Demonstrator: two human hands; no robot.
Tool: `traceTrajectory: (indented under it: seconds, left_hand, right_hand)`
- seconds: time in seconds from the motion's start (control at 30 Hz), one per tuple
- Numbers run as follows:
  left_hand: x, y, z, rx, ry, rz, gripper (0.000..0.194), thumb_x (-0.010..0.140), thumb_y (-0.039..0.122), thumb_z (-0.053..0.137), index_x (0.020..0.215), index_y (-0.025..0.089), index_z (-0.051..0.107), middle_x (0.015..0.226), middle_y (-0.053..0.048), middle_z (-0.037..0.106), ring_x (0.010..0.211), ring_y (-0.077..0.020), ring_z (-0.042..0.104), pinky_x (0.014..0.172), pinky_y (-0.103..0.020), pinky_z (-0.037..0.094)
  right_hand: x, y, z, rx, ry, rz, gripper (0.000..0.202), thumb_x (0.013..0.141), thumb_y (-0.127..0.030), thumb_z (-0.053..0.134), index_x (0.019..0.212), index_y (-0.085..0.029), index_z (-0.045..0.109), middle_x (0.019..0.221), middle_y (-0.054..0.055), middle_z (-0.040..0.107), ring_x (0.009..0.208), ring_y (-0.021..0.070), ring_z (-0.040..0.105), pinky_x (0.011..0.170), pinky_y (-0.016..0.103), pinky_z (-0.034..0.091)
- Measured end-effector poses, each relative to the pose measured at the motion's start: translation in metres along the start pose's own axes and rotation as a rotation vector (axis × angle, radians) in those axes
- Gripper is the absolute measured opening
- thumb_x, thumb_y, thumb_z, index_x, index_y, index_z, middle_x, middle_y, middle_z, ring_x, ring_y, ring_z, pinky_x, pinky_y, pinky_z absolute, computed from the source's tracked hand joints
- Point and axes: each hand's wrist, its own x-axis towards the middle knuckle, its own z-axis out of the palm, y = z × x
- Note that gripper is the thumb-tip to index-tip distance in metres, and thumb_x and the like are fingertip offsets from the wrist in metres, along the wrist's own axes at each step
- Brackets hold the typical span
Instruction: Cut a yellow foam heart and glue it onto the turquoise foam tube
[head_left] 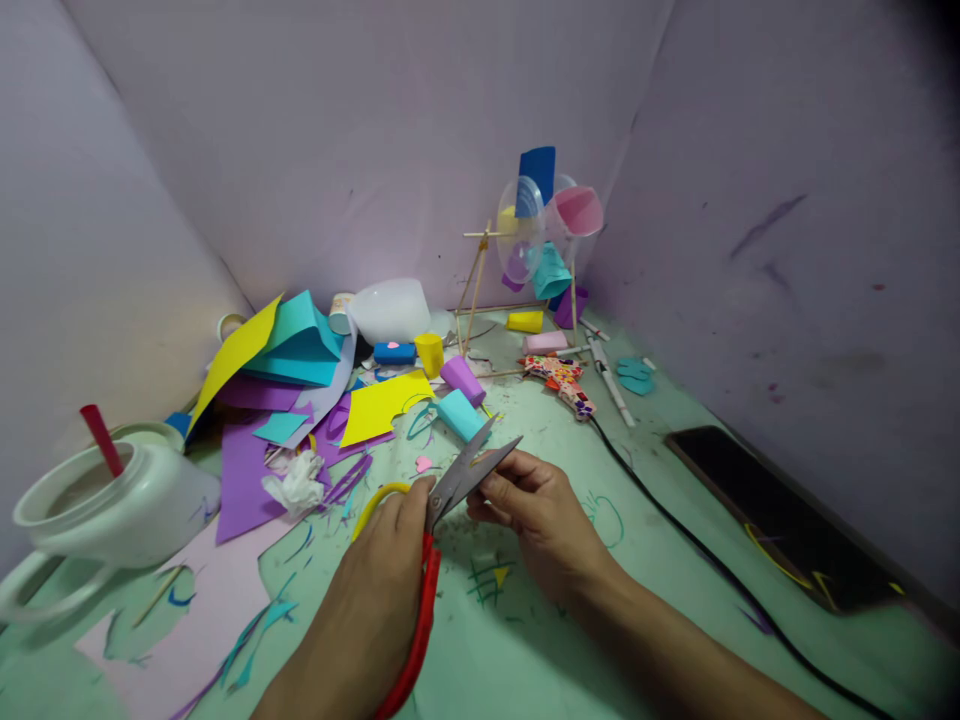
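My left hand (375,585) is closed on a pair of scissors (448,492) with a yellow and a red handle loop. Their blades are spread apart and point away to the right. Close against the blades, my right hand (546,515) has its fingers pinched together. Something tiny may be between those fingertips, too small to name. Just beyond the blades lie a light-blue paper cup (460,414) and a purple paper cup (463,380), both on their sides. A small pink paper heart (424,464) rests beside the scissors.
A stick frame (480,265) carries clear plastic discs (520,232) and coloured cups at the back. A flower-patterned glue gun (561,378) trails a black cord (697,545) past a dark phone (772,510). Coloured paper (247,475) and a white pot (127,510) occupy the left.
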Motion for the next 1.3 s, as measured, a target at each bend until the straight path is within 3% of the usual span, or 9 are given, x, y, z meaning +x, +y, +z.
traceTrajectory:
  seconds: [0.47,0.87,1.3]
  left_hand:
    - [0.000,0.002,-0.003,0.040,-0.024,0.017,0.056,0.078,0.005,0.037,0.132,0.019,0.041,0.119,-0.013,0.058,0.110,-0.0253,0.053,0.091,-0.042,0.044]
    - [0.000,0.001,-0.009,0.074,-0.059,0.015,0.051,0.081,0.010,0.034,0.131,0.018,0.042,0.116,-0.013,0.060,0.106,-0.0245,0.056,0.090,-0.042,0.045]
    - [0.001,0.004,-0.014,0.082,-0.094,0.006,0.049,0.082,0.013,0.034,0.130,0.017,0.044,0.119,-0.014,0.058,0.109,-0.0249,0.054,0.092,-0.042,0.044]
  right_hand:
    - [0.001,0.001,-0.001,-0.037,-0.003,-0.014,0.013,0.062,-0.027,0.071,0.070,-0.016,0.070,0.058,-0.002,0.058,0.054,0.0090,0.050,0.058,0.024,0.043]
    - [0.005,-0.010,-0.005,-0.276,0.016,-0.117,0.010,0.063,-0.023,0.066,0.068,-0.016,0.071,0.061,0.000,0.062,0.060,0.0132,0.054,0.063,0.029,0.045]
    - [0.006,-0.013,-0.008,-0.214,0.003,-0.067,0.012,0.058,-0.023,0.070,0.068,-0.016,0.070,0.063,0.000,0.065,0.059,0.0118,0.054,0.060,0.026,0.042]
